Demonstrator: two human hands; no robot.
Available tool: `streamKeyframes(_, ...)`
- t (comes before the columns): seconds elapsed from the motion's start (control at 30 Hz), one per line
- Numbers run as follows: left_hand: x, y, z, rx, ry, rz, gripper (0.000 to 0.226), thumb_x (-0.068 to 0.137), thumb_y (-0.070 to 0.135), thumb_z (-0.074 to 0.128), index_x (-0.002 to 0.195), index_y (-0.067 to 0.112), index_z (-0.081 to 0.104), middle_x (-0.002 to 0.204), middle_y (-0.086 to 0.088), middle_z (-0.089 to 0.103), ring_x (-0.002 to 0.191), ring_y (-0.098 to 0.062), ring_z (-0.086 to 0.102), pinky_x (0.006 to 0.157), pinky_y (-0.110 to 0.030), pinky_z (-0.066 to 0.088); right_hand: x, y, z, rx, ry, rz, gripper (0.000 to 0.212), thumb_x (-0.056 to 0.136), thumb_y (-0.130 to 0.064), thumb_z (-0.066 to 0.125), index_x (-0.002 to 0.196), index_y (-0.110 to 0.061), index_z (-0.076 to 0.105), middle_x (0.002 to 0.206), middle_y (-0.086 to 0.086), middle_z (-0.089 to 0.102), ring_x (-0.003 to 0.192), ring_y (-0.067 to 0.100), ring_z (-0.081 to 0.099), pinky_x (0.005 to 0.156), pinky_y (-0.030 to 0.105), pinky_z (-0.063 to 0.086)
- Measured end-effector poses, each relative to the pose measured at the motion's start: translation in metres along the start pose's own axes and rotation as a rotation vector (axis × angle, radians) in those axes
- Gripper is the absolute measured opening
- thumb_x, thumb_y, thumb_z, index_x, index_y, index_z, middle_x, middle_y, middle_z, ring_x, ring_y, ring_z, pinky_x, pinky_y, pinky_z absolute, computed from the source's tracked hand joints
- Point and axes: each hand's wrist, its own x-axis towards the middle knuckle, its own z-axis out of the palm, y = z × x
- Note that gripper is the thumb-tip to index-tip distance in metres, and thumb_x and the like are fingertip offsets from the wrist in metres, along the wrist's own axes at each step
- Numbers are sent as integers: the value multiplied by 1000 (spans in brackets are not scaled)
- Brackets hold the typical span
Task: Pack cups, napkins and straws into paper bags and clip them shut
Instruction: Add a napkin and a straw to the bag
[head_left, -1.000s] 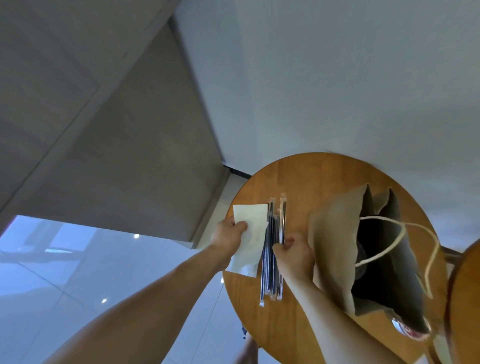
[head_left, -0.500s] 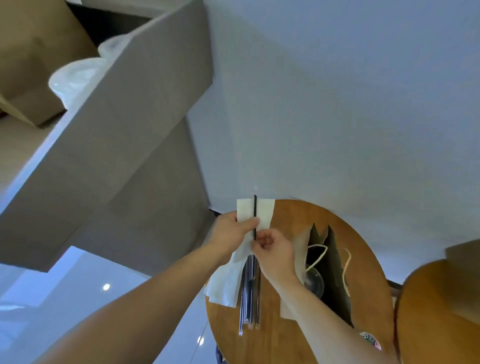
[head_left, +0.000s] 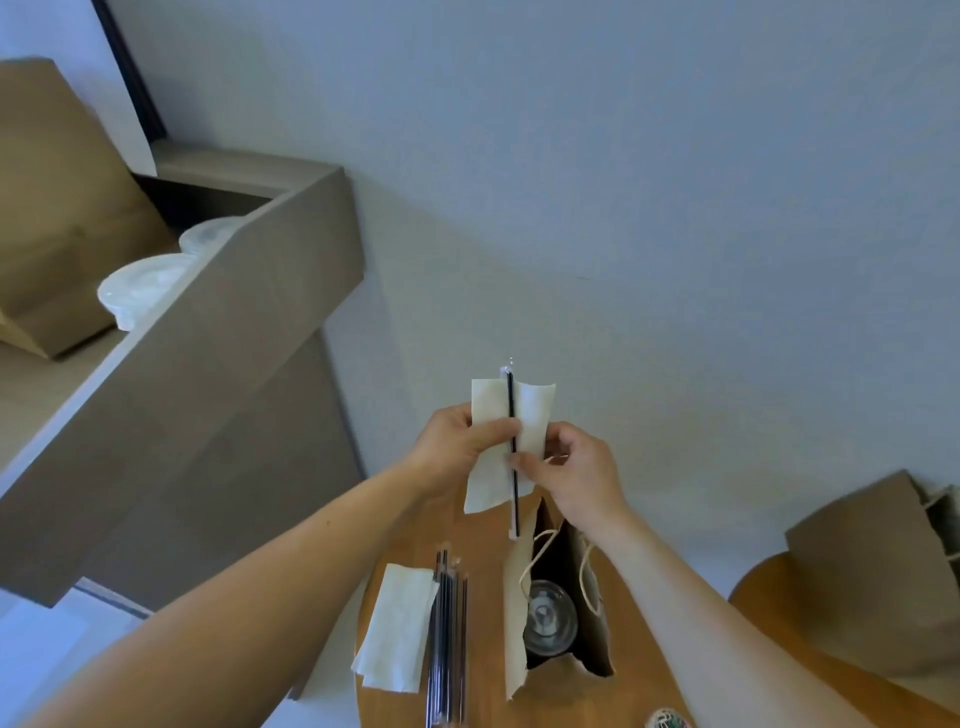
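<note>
A white napkin (head_left: 532, 415) is held up in front of the wall, gripped by my left hand (head_left: 457, 447) at its left side. My right hand (head_left: 571, 473) pinches a black wrapped straw (head_left: 511, 405) that lies upright against the napkin. Below them an open brown paper bag (head_left: 514, 613) with cord handles stands on the round wooden table (head_left: 639, 691), a clear lidded cup (head_left: 548, 621) inside it. More napkins (head_left: 397, 626) and a bundle of wrapped straws (head_left: 449, 639) lie on the table to the bag's left.
A grey counter (head_left: 208, 332) at the left carries clear cup lids (head_left: 143, 288) and a brown bag (head_left: 57, 208). Another brown bag (head_left: 872, 561) sits on a second wooden table at the right. A container of clips (head_left: 667, 719) peeks in at the bottom edge.
Both hands have lifted off the table, raising one napkin and one straw together above the bag. The camera has tilted up, so the counter and the wall fill more of the view.
</note>
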Motion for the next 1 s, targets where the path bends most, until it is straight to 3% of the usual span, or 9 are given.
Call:
streamKeyframes(0.23,1,16,31,6,-84,2,25,93,21,67,114,7,68,108,-13,72,100,-30,70,93,-53,54,-3,-1,-33,48,-33,-38,18,76,-21,85,79,-33,72,83,-11,75,78,10,71,68,28,56)
streamKeyframes(0.33,5,16,38,-5,-104,12,26,92,20,69,115,9,67,108,-11,73,99,-27,71,91,-50,56,-2,2,-44,63,-40,-36,15,75,-20,85,81,-30,75,85,-6,76,81,16,73,73,37,59)
streamKeyframes(0.47,12,-3,38,29,-71,34,40,90,23,70,128,17,57,120,-3,67,101,-15,69,84,-34,59,5,6,-54,19,46,-20,16,78,-21,83,80,-32,72,83,-16,74,76,6,71,68,31,58)
streamKeyframes(0.57,9,-42,24,322,-68,-42,59,89,29,71,141,24,46,135,5,55,114,-9,58,94,-29,52,16,14,-62,-1,174,40,17,80,-22,81,77,-32,68,76,-15,72,73,5,69,62,25,53)
streamKeyframes(0.7,-9,-104,27,681,-355,-354,95,66,45,80,147,25,35,143,0,47,127,-19,49,100,-32,48,27,28,-56,-66,264,83,18,84,-24,76,77,-30,61,80,-14,67,75,8,66,57,20,49)
streamKeyframes(0.73,-12,-114,34,757,-384,-401,93,61,51,79,142,24,41,136,0,52,122,-21,52,100,-35,49,27,33,-49,-89,265,98,21,85,-23,75,75,-29,58,77,-13,65,71,6,63,53,14,45)
streamKeyframes(0.83,-15,-137,58,795,-336,-446,62,64,55,77,110,20,58,94,2,61,88,-15,63,85,-36,59,20,50,-21,-207,185,166,30,89,-22,70,70,-29,47,71,-14,54,63,3,52,43,5,35)
streamKeyframes(0.97,-14,-149,77,756,-96,-446,32,87,44,63,89,12,68,72,-2,63,64,-18,65,70,-33,60,2,77,6,-344,50,307,4,93,-18,60,95,-17,57,92,-2,62,83,19,62,50,17,37)
streamKeyframes(1.0,-14,-151,78,738,-61,-463,28,91,39,59,88,12,68,72,-3,65,64,-18,68,69,-32,60,-2,82,8,-368,21,339,8,93,-17,58,102,-16,58,97,-1,63,84,18,62,52,18,38)
